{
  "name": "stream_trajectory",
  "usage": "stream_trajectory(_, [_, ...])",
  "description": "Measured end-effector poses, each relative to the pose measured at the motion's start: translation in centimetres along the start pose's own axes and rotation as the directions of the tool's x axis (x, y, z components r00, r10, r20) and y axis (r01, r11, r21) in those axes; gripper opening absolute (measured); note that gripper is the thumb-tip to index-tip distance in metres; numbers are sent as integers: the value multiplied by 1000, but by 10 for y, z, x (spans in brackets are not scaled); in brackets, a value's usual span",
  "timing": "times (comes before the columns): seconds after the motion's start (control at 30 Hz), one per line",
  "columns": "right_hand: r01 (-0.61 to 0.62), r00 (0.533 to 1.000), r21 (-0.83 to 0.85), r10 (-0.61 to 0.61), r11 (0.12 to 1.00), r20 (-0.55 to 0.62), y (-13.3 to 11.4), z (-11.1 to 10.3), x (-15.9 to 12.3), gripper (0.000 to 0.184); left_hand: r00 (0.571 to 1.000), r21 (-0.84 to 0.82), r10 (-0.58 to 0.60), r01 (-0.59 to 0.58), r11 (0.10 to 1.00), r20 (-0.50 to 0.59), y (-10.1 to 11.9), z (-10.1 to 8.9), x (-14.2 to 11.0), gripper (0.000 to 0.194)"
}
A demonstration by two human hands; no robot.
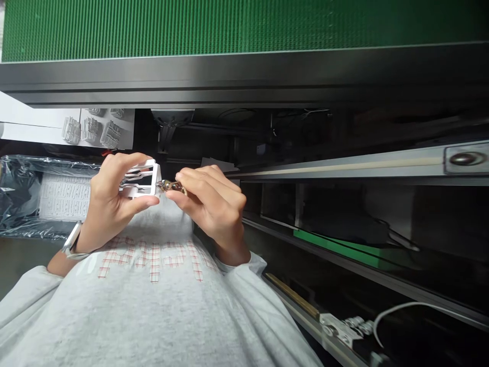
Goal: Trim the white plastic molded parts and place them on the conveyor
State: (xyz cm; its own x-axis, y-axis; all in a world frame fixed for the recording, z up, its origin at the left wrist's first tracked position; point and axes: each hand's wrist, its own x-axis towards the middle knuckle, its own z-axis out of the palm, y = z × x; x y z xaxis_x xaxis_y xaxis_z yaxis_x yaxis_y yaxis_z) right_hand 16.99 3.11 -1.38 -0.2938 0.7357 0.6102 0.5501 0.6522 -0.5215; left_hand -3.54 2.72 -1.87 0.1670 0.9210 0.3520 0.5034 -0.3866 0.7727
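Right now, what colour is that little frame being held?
The frame is white, clearest in the head view.

- The head view looks forward and steeply down from the wearer's own eye level.
- It sits above the grey shirt (160, 311), which fills the lower left.
- Left grip (112, 188) and right grip (214, 201) appear close by, left of centre.
- The top edge faces outward, onto a green ribbed surface (229, 25).

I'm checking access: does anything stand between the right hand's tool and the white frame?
Nothing visible: the right hand holds the tool with its tip at the white frame; the left hand grips from the opposite side.
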Motion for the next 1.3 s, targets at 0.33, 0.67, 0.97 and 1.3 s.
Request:
stream_trajectory(0.33, [1, 1000, -3, -1, 1000, -5, -3, -2, 0, 11, 1000, 6, -25, 25, 1000, 5, 1, 1, -4, 55])
stream_trajectory(0.67, [-150, 977, 247, 182, 957, -110, 11, 11, -12, 19, 999, -23, -52, 51, 998, -1, 2, 0, -5, 52])
stream_trajectory(0.97, [-17, 994, 1, 17, 1000, -112, 18, -1, -8, 15, 998, -103, 5, 2, 995, 66, -1, 1, -5, 74])
stream_trajectory(1.3, [23, 999, -44, -25, 999, -44, 16, -4, -7, 14, 929, 133, 364, -370, 920, 69, -4, 10, 4, 45])
